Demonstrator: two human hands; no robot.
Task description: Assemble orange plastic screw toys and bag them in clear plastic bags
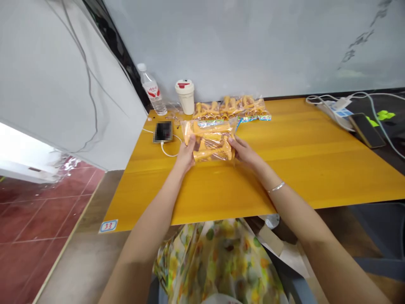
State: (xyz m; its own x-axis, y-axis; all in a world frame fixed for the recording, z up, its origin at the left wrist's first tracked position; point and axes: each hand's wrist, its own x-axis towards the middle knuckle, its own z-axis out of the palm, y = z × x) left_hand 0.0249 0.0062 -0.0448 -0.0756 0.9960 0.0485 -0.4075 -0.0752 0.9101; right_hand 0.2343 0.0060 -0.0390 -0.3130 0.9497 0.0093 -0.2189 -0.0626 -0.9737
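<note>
Orange plastic toys in clear bag (210, 141), middle of worktop (316, 160), held at both ends: left hand (186, 154) pinching left edge, right hand (242, 152) pinching right edge. Possibly resting on surface. Needs even two-sided grip; film slippery.

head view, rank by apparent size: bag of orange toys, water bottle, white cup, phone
1. clear plastic bag of orange toys, nearest the camera
2. clear plastic water bottle, red label
3. white lidded cup
4. dark flat phone
</note>
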